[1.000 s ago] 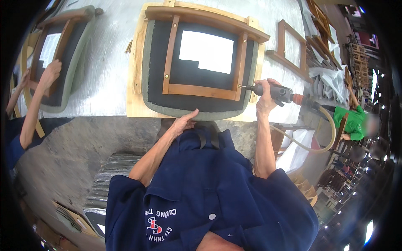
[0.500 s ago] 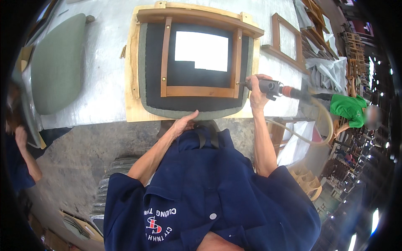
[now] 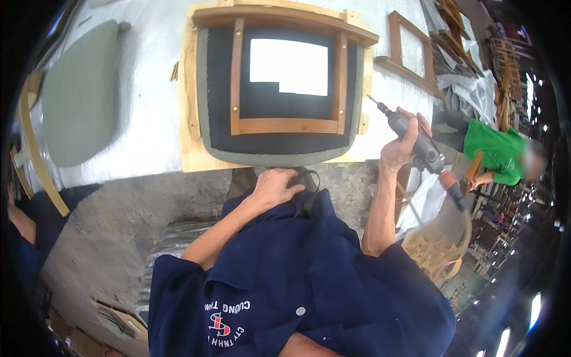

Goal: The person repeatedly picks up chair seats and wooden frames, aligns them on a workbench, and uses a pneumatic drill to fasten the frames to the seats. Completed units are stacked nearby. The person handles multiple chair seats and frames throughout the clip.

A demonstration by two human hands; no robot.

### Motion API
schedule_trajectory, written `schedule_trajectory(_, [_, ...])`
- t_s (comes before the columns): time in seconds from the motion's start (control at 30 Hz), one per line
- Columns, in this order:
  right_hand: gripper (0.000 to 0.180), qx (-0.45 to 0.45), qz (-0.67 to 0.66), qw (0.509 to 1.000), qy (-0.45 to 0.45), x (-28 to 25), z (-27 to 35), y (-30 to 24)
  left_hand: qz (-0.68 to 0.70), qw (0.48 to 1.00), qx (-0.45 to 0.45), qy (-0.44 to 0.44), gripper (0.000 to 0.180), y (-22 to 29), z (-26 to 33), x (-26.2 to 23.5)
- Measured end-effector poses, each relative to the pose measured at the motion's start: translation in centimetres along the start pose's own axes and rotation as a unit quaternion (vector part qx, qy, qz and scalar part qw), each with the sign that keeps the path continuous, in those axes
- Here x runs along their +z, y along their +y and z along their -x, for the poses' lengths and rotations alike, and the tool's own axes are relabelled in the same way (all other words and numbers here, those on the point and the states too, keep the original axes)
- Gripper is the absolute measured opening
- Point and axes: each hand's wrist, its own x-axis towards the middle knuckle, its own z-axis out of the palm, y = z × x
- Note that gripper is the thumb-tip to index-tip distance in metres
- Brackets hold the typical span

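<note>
Right hand (image 3: pixel 399 146) is wrapped tight around the grey air screwdriver (image 3: pixel 416 143), bit pointing up-left toward the right edge of the upturned chair seat (image 3: pixel 279 89), tip just clear of it and not touching. Orange hose fitting (image 3: pixel 450 182) trails off the tool's rear, down past the bench edge.

Left hand (image 3: pixel 275 185) rests flat with loose fingers at the person's front, just below the bench, gripping nothing I can make out.

Seat lies underside up on the white bench (image 3: pixel 148 119): black fabric, wooden frame (image 3: pixel 285 125) with screw heads at the lower corners.

Judgement: square the bit to the screw before triggering, steady the frame with the free hand, keep the hose from dragging the tool.

A green seat pad (image 3: pixel 80 95) lies well to the left.
</note>
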Motion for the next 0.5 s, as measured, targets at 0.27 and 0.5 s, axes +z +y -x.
schedule_trajectory(0.27, [0.054,0.43,-0.307,0.768,0.363,-14.1,0.3,18.3,-0.314,0.929,0.1,0.17,0.091,4.7,-7.8,-2.9])
schedule_trajectory(0.5, [0.079,0.538,-0.225,0.793,0.178,-12.7,2.9,20.5,-0.341,0.919,0.12,0.16,0.077,1.6,-8.6,-5.0])
